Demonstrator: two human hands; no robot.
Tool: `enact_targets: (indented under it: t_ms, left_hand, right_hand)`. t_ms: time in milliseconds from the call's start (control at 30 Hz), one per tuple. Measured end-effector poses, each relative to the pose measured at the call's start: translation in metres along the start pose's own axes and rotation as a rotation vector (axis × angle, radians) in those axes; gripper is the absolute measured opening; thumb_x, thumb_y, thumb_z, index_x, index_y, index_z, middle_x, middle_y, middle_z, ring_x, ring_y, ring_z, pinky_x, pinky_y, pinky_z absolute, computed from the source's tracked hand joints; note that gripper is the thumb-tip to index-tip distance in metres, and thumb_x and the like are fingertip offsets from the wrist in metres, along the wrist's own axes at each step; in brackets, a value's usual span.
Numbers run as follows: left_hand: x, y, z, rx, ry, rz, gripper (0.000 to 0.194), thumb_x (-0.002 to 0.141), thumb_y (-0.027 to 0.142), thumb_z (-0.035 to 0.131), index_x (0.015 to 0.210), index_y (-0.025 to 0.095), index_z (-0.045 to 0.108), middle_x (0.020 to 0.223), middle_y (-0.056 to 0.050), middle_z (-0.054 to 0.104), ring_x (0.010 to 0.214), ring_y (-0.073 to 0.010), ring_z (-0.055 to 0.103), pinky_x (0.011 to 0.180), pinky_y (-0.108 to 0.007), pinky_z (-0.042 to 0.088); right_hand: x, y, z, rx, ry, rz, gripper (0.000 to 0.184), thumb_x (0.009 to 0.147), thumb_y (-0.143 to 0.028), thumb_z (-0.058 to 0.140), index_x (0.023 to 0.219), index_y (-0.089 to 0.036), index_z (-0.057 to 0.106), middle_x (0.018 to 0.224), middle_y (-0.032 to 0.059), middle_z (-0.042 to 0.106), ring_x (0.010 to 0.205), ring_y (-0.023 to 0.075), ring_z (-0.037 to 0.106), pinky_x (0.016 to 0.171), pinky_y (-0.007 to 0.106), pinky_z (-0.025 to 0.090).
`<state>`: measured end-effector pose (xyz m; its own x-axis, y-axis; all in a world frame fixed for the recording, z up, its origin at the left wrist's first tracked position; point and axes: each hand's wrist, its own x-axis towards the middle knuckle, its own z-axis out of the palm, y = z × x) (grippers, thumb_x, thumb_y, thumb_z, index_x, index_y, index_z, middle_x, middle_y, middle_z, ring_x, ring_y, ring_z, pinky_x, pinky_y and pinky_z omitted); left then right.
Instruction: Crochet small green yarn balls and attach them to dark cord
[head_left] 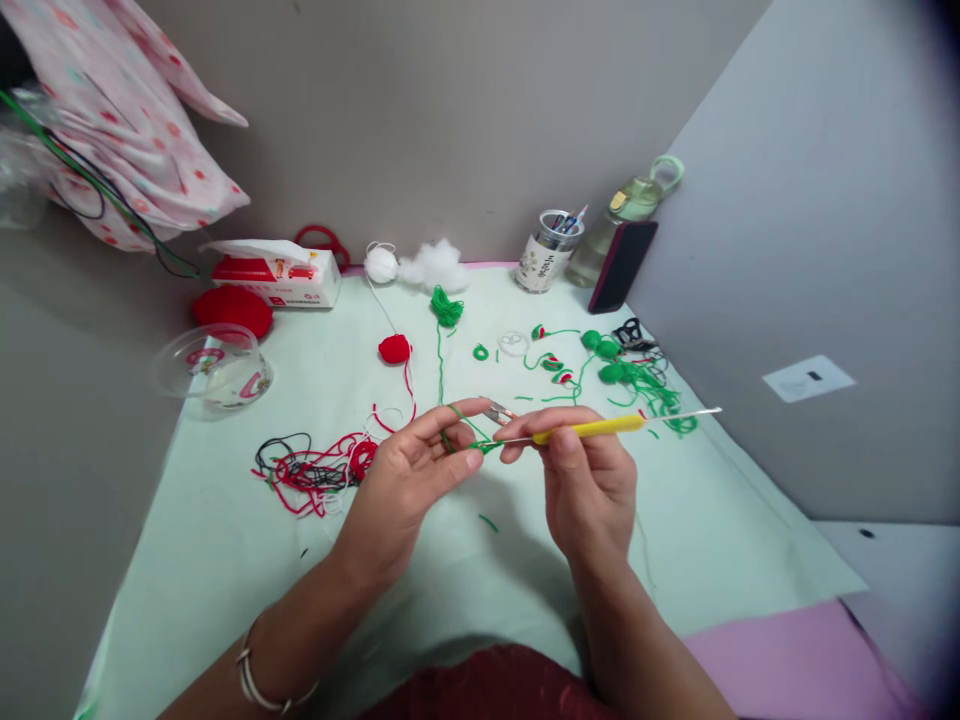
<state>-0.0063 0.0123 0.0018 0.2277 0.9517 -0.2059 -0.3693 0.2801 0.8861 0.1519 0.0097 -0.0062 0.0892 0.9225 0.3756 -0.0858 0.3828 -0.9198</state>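
Head view: a yellow-handled crochet hook (600,428) lies sideways at two hands above a pale green counter (480,600).

From the left, a tangle of red, black and white yarn (315,470) rests on the counter just beside the left hand (409,470), whose thumb and fingers pinch a small green yarn piece (486,447), index finger stretched out above; a green strand runs back toward a green bundle (447,308). At that piece sits the hook's left metal end, its long axis nearly level across the view, rising slightly rightward; the handle is smooth, bright yellow and slim, with thin silvery shafts at both ends. Closed around the handle, the right hand (589,480) grips it pen-like, the right shaft jutting past toward loose green yarn (649,385).
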Motion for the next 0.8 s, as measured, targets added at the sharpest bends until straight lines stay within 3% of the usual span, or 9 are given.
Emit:
enact_targets:
  t_ms: [233, 467, 800]
  left_hand:
    - [-0.0020, 0.0013, -0.0005, 0.110, 0.059, 0.097, 0.036, 0.078, 0.023, 0.075, 0.114, 0.027, 0.074, 0.089, -0.002, 0.060, 0.087, -0.0151, 0.055, 0.087, -0.028, 0.044]
    - [-0.0007, 0.0007, -0.0003, 0.086, 0.024, 0.069, 0.038, 0.080, 0.023, 0.074, 0.117, 0.028, 0.072, 0.090, -0.001, 0.060, 0.087, -0.0141, 0.056, 0.085, -0.027, 0.046]
    - [-0.0029, -0.0007, -0.0003, 0.148, 0.057, 0.116, 0.036, 0.081, 0.022, 0.074, 0.116, 0.029, 0.073, 0.095, -0.001, 0.063, 0.090, -0.0137, 0.057, 0.088, -0.026, 0.046]
  right_hand:
    - [-0.0035, -0.0013, 0.0022, -0.159, 0.009, -0.138, 0.019, 0.099, -0.023, 0.049, 0.097, -0.022, 0.068, 0.090, 0.0043, 0.072, 0.071, 0.0156, 0.068, 0.069, 0.035, 0.058]
    - [-0.0021, 0.0008, 0.0025, -0.021, -0.007, -0.114, 0.019, 0.100, -0.025, 0.049, 0.099, -0.023, 0.068, 0.092, 0.0043, 0.073, 0.070, 0.0153, 0.067, 0.067, 0.034, 0.058]
    - [-0.0023, -0.0020, 0.0002, -0.071, -0.035, -0.146, 0.022, 0.099, -0.018, 0.048, 0.101, -0.022, 0.069, 0.093, 0.0044, 0.072, 0.075, 0.0158, 0.068, 0.069, 0.035, 0.057]
